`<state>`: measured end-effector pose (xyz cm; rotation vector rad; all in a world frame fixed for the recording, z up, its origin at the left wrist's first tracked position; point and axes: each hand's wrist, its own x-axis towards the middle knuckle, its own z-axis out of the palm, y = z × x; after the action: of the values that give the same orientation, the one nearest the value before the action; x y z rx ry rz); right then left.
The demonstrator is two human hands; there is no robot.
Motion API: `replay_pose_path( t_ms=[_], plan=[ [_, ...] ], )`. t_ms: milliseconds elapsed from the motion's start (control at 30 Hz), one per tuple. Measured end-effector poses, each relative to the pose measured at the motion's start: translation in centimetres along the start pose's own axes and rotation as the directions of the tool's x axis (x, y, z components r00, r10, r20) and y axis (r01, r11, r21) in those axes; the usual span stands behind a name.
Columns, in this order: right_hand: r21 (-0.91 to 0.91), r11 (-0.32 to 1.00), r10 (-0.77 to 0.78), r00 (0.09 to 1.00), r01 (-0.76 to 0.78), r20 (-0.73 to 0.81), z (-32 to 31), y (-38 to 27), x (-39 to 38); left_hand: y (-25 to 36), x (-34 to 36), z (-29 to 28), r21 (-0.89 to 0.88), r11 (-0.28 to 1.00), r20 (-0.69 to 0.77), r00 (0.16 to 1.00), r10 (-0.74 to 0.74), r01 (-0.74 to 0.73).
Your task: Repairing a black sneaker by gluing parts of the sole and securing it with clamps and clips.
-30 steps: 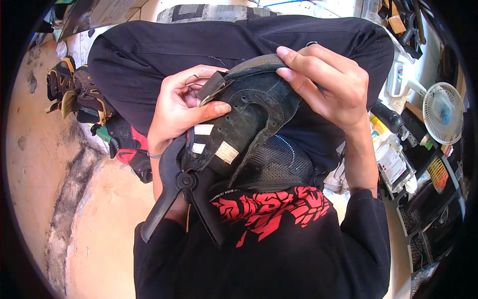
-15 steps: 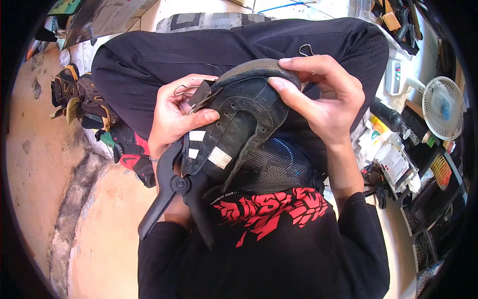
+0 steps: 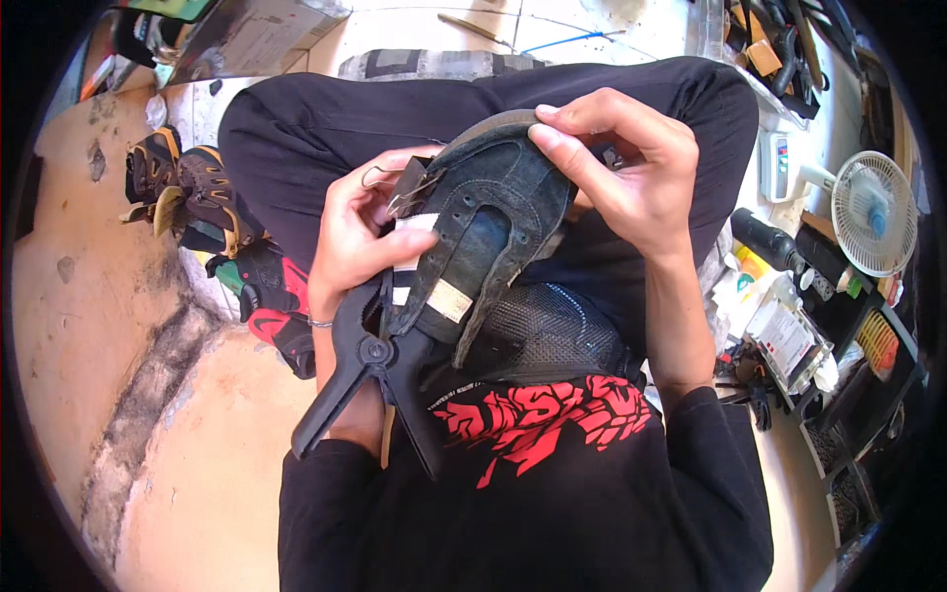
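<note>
A black suede sneaker (image 3: 493, 192) with white stripes is held over my crossed legs, its toe pointing away from me. My left hand (image 3: 360, 222) grips the shoe's left side, the thumb on a white stripe. By those fingers a black binder clip (image 3: 409, 187) with wire handles bites the shoe's edge. My right hand (image 3: 631, 168) pinches the toe rim between thumb and fingers. A large black spring clamp (image 3: 375, 355) hangs from the heel end, handles toward my chest. What its jaws bite is partly hidden.
Several other shoes (image 3: 202, 197) lie to the left. On the right stand a small white fan (image 3: 876, 212), a dark bottle (image 3: 764, 237) and a black rack (image 3: 868, 395) with assorted goods. A dark mesh item (image 3: 552, 326) rests in my lap.
The sneaker has tilted so its opening and tongue show more. My right fingers have shifted slightly left along the toe rim. The wire loop beyond the toe no longer shows.
</note>
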<state>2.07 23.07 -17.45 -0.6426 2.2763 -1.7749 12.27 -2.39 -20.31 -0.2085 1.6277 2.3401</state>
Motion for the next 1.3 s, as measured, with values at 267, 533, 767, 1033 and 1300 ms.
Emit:
replay_pose_path(
  t_ms=[267, 533, 767, 1033, 1300],
  plan=[
    [-0.015, 0.983, -0.186, 0.981, 0.185, -0.061, 0.4, -0.6, -0.4, 9.9, 4.4, 3.1, 0.725, 0.679, 0.29, 0.945, -0.15, -0.115],
    [-0.024, 0.978, -0.206, 0.978, 0.205, -0.032, 0.0, -2.4, -1.9, 11.8, 4.6, 5.5, 0.863, 0.285, 0.457, 0.885, -0.089, -0.417],
    [-0.126, 0.962, -0.226, 0.967, 0.241, 0.118, -0.9, -3.8, -1.4, 11.2, 2.9, 7.0, 0.876, 0.153, 0.469, 0.882, -0.046, -0.458],
    [-0.12, 0.944, -0.295, 0.949, 0.307, 0.107, -2.1, -3.8, -2.8, 11.8, 2.3, 9.6, 0.898, 0.044, 0.439, 0.891, -0.112, -0.437],
    [-0.113, 0.934, -0.343, 0.939, 0.339, -0.016, -1.7, -1.8, -4.5, 12.2, 4.1, 10.9, 0.769, -0.3, 0.471, 0.818, -0.33, -0.564]
  ],
)
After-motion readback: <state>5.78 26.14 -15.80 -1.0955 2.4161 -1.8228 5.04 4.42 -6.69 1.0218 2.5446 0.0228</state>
